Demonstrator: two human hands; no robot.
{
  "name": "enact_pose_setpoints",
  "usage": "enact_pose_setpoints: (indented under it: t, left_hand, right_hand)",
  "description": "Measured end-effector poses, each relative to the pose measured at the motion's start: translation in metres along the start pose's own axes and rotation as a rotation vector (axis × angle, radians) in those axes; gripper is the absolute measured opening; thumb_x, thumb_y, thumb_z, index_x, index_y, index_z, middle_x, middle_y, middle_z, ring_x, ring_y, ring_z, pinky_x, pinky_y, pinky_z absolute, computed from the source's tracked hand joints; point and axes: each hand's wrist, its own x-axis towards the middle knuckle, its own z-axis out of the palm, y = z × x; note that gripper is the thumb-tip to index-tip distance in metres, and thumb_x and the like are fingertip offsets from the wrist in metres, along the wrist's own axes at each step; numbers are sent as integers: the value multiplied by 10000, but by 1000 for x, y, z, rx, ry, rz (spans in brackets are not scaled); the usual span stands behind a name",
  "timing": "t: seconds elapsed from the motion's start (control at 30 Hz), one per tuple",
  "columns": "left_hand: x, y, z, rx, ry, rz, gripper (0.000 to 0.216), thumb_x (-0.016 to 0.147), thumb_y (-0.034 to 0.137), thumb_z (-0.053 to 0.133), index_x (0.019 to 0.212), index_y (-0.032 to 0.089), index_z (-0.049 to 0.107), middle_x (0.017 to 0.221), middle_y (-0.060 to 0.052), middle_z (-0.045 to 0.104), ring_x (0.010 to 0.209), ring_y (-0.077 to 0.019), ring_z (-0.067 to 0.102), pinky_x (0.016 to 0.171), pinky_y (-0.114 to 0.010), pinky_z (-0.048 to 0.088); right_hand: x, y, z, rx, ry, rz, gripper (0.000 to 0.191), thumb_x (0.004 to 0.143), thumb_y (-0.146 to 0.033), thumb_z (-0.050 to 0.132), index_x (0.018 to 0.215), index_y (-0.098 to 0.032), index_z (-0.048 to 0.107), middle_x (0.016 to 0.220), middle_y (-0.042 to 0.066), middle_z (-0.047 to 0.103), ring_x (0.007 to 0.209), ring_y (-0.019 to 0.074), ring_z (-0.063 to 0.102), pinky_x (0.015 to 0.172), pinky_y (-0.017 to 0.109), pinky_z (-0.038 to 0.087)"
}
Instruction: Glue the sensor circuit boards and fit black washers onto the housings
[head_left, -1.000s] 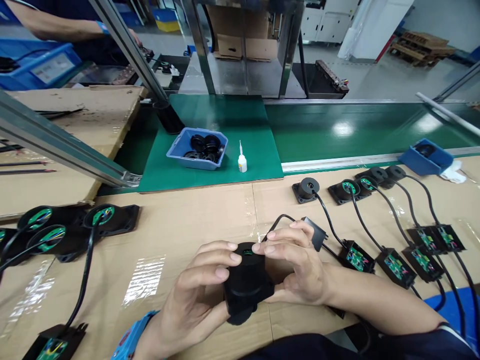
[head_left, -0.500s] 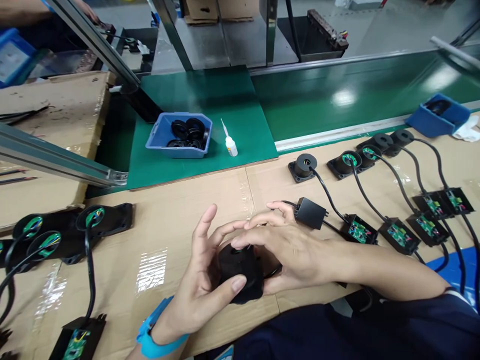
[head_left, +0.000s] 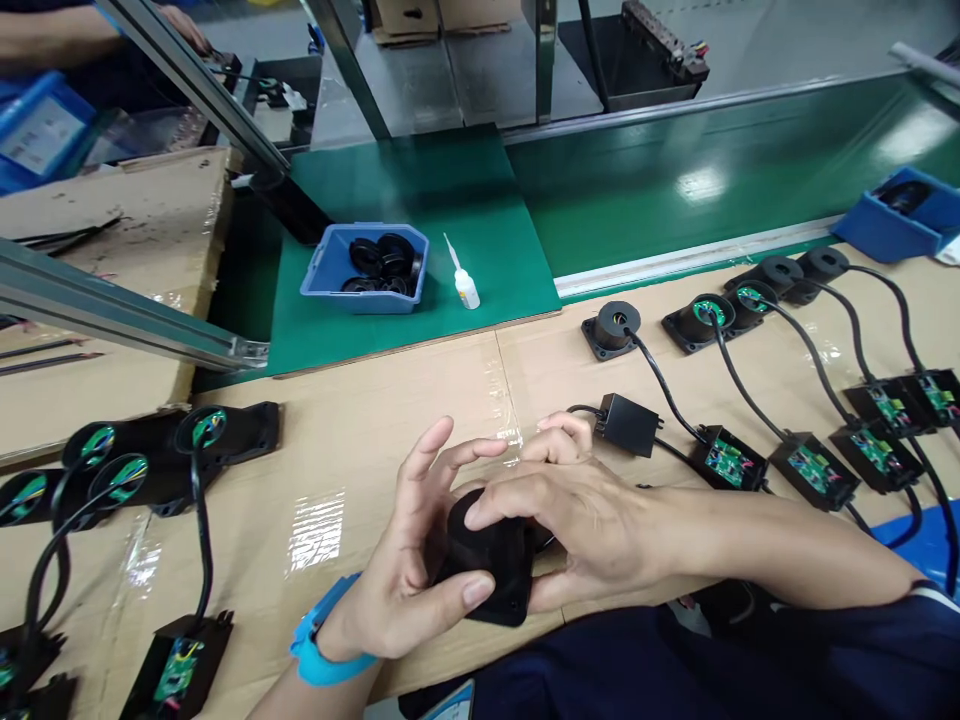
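Between my hands, above the cardboard-covered bench, is a black round housing (head_left: pixel 491 560) with a square flange. My left hand (head_left: pixel 420 560), with a blue band at the wrist, wraps round its left side, thumb on the near face. My right hand (head_left: pixel 577 510) grips it from the right, the index fingertip pressed on its round top and the thumb low at the flange. Just beyond the right hand lies a closed black box (head_left: pixel 628 425) with a cable at each end. The underside of the housing is hidden.
To the right stand several black housings (head_left: pixel 611 330) cabled to open boxes with green circuit boards (head_left: pixel 727 460). More housings (head_left: pixel 202 430) sit at left. A blue bin (head_left: pixel 315 275) of black rings and a white dropper bottle (head_left: pixel 466 290) rest on a green board. Another person's arm (head_left: pixel 67 40) shows top left.
The housing has tilted in my hands, so its round top and flange show more. My right index finger has shifted onto the top. The whole view has moved slightly.
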Motion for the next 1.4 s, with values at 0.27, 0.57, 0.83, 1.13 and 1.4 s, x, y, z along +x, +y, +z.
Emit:
enact_pose_setpoints:
  t: [0.27,0.57,0.83,1.13,1.4]
  left_hand:
    - [14,-34,-36,790,9,166,733,966,123,591,1599,344,294,1505,-128,479,1403,-282,508,1173,-507,462]
    - [-53,-40,-4,664,199,210,787,778,463,866,1443,330,468,1334,-96,616,1221,-318,634,1047,-531,540]
    - [-64,-34,32,130,174,-258,656,972,329,662,1478,315,245,1362,-137,584,1302,-302,607,1019,-472,526]
    - [-66,-25,37,-286,98,-356,670,977,521,622,1472,339,209,1086,-80,672,878,-219,715,747,-357,559]
    - [-70,-21,38,-252,72,-350,700,964,552,622,1524,355,251,1121,-86,681,1052,-289,728,825,-410,602]
  right_hand:
    - [7,15,-8,-40,19,95,358,879,-454,758,1093,-235,573,1080,32,706,1100,230,601,1048,441,295]
    - [2,14,-4,4,-495,-8,357,957,-416,697,1216,-200,581,1178,67,658,1112,237,573,1026,430,408]
    - [4,14,2,163,-405,166,425,862,-404,810,1173,-179,626,1122,60,662,1037,197,628,939,340,491]
    - [9,10,-3,402,-492,210,396,794,-367,878,1099,-215,678,1060,21,585,992,160,585,858,286,497]
    - [4,2,-1,352,-492,167,364,825,-374,849,1060,-198,634,1111,42,580,1004,173,575,892,312,511]
